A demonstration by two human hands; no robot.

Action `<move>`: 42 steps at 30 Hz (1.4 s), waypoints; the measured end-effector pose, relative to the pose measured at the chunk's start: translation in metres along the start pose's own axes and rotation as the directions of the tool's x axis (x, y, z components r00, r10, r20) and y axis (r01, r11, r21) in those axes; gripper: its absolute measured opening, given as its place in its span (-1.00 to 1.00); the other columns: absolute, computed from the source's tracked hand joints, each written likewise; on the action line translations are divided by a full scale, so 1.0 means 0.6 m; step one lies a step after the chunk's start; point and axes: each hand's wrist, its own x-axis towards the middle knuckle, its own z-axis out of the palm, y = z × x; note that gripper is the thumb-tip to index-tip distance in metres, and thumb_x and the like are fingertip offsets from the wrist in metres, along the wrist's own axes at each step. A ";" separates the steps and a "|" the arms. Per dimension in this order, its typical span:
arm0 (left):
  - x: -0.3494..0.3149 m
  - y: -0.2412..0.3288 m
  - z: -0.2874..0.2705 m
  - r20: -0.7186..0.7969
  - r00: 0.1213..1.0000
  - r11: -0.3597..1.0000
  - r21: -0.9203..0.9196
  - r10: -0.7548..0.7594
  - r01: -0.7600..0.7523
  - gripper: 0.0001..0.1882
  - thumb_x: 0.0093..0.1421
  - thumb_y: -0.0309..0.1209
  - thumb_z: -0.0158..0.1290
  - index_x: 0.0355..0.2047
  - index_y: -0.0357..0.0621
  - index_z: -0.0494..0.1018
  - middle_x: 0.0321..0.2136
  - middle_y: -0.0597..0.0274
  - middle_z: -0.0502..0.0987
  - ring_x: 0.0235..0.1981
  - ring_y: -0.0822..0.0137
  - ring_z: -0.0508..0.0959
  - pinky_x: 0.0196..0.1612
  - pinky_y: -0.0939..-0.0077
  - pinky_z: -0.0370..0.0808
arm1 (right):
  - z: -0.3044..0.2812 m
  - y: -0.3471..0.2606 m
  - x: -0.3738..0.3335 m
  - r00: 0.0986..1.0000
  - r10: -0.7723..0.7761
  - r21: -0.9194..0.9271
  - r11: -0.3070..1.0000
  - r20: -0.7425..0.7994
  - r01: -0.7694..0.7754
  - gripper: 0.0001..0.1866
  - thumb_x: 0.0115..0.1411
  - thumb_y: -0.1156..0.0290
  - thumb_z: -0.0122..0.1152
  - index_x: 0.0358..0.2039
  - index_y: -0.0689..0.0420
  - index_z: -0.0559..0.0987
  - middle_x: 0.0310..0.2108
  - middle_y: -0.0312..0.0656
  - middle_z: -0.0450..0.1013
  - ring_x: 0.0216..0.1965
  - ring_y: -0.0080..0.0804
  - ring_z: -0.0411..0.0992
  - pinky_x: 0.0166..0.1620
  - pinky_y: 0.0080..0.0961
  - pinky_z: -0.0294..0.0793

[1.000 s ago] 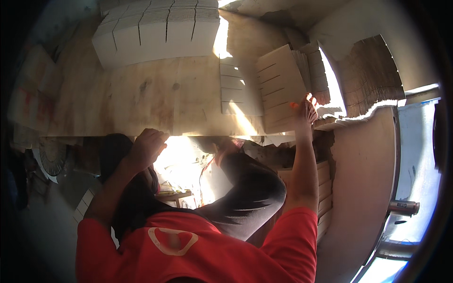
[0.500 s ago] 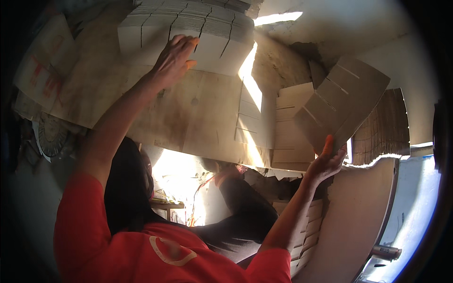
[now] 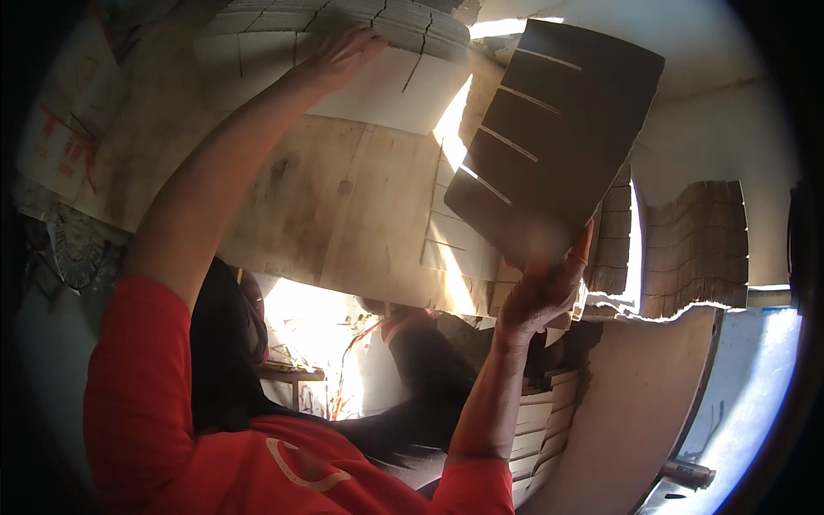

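My right hand (image 3: 542,292) grips the lower edge of a flat cardboard sheet with cut slots (image 3: 556,137), lifted and tilted above the table. My left hand (image 3: 342,53) reaches far forward and rests, fingers spread, on a stack of pale flat cardboard blanks (image 3: 343,43) at the back of the wooden table (image 3: 343,206). Both arms wear red sleeves. More slotted sheets (image 3: 468,240) lie on the table under the raised one.
Stacks of brown cardboard (image 3: 695,249) stand at the right. A pile of flat sheets (image 3: 541,421) sits below my right forearm beside a large bare board (image 3: 635,395). Printed cardboard (image 3: 60,137) leans at the left. Bright sunlight falls under the table edge.
My right hand has lifted the slotted sheet off its pile and raised it up and toward me. My left hand moved from the near table edge to the far stack.
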 end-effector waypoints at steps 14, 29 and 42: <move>-0.102 0.105 -0.051 0.024 0.988 0.958 -0.251 0.151 -0.140 -0.93 -0.14 -0.59 -0.02 -0.56 -0.22 0.39 -0.62 0.07 0.42 -0.50 0.11 0.48 -0.45 0.27 0.44 | 0.042 -0.019 -0.013 0.984 -0.152 -0.154 0.974 0.091 0.165 -0.42 0.20 0.56 0.09 0.22 0.17 0.17 -0.09 -0.05 0.47 -0.23 -0.47 0.49 -0.21 -0.60 0.47; -0.126 0.194 -0.084 0.039 0.981 0.926 -0.340 0.190 -0.166 -0.82 -0.20 -0.69 -0.01 -0.50 -0.29 0.41 -0.52 0.09 0.42 -0.37 0.14 0.44 -0.35 0.32 0.44 | 0.033 0.006 -0.029 0.972 -0.201 -0.120 0.969 0.120 0.215 -0.44 0.18 0.61 0.08 0.19 0.24 0.20 -0.11 0.00 0.47 -0.21 -0.29 0.53 -0.23 -0.57 0.47; -0.147 0.265 -0.129 -0.066 0.976 0.832 -0.512 0.210 -0.214 -0.79 -0.18 -0.68 -0.01 -0.46 -0.24 0.37 -0.54 0.16 0.41 -0.42 0.20 0.43 -0.41 0.37 0.43 | 0.054 0.032 -0.048 0.939 -0.048 -0.200 0.972 0.341 0.122 -0.37 0.20 0.47 0.07 0.25 0.08 0.07 -0.03 0.06 0.38 -0.18 -0.05 0.47 -0.25 -0.32 0.50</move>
